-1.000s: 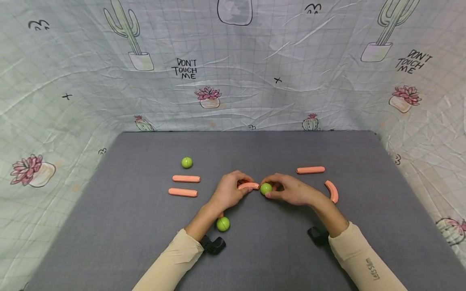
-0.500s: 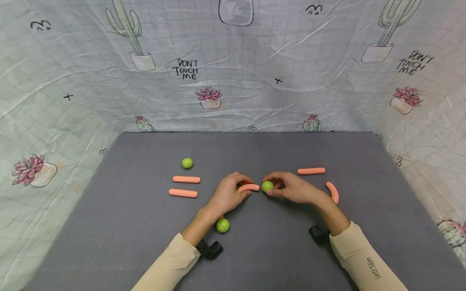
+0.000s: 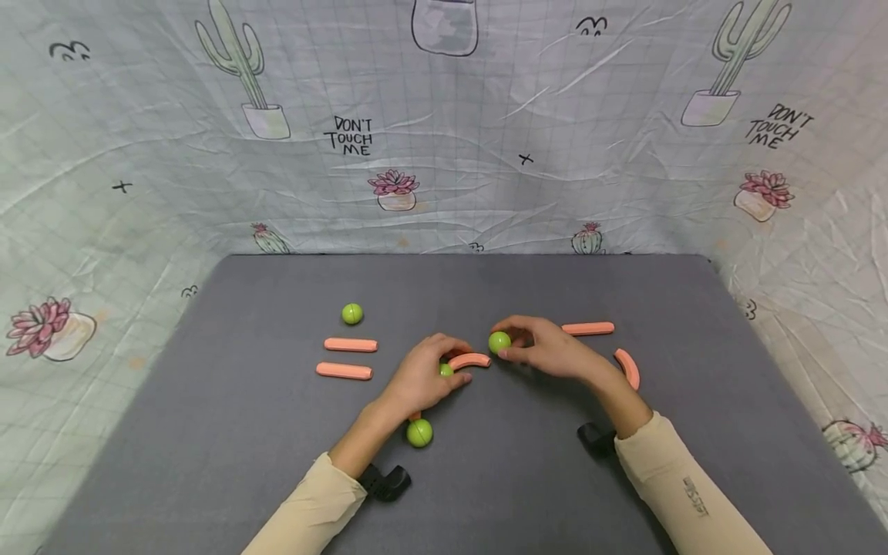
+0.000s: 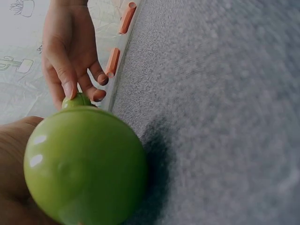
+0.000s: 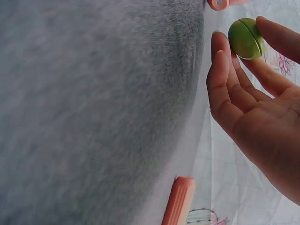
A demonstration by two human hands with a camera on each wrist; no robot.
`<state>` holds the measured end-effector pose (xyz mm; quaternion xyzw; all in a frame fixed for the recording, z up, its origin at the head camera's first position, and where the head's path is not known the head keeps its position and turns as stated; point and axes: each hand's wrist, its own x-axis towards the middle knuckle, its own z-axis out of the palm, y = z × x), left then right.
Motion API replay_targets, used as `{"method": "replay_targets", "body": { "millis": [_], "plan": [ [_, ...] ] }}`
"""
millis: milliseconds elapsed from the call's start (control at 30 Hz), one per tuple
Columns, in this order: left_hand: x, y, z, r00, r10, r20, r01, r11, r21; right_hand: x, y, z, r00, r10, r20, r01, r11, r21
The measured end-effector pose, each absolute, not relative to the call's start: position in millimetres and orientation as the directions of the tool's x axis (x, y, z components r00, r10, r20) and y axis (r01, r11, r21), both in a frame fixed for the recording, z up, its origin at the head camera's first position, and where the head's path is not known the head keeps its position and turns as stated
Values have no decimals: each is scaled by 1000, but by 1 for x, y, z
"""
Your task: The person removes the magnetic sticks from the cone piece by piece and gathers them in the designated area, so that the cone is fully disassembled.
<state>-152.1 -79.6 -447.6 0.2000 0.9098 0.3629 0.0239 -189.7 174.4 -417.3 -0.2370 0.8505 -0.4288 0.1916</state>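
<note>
Between the parted thumb and fingers of my left hand (image 3: pixel 425 376) lies a curved orange stick (image 3: pixel 472 360), with a gap showing between it and the thumb. A green ball (image 3: pixel 445 371) sits at the stick's left end, partly covered by the hand. My right hand (image 3: pixel 548 347) pinches another green ball (image 3: pixel 499 343) between thumb and fingers, just above the stick's right end. In the right wrist view this ball (image 5: pixel 246 38) shows a groove round it. By my left wrist is one more green ball (image 3: pixel 419 433), with an orange piece (image 3: pixel 415 416) behind it, mostly hidden by the forearm.
Two straight orange sticks (image 3: pixel 351 344) lie at the left, below a single green ball (image 3: pixel 352 314). Right of my right hand are a straight orange stick (image 3: pixel 588 328) and a curved one (image 3: pixel 627 368). A patterned cloth (image 3: pixel 444 154) hangs behind the grey table (image 3: pixel 486 493).
My left thumb and fingers have parted from the curved stick, uncovering the green ball at its end. My right hand has moved slightly up and away with its ball.
</note>
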Motion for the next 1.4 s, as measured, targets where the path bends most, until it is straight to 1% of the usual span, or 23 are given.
{"method": "replay_targets", "body": {
  "millis": [400,600,867,1033,1200,1400],
  "plan": [
    [-147,-89,-446,-926,366,89,316,624,715,-208,165,-413,-841,-535,-81,-237,500,-833],
    [-145,-93,-448,-922,374,105,331,617,714,-217,158,-414,-843,-533,-70,-249,502,-828],
    [-138,-102,-453,-929,364,71,307,646,699,-221,137,-427,-839,-536,-90,-223,491,-842],
    [-134,-105,-451,-931,355,82,306,640,705,-224,124,-427,-860,-501,-94,-202,503,-840],
    [-132,-107,-450,-938,333,97,300,637,710,-231,112,-425,-861,-500,-95,-188,486,-853],
    [-130,-108,-452,-936,336,109,309,631,711,-236,102,-424,-855,-508,-110,-177,484,-857]
  ]
}}
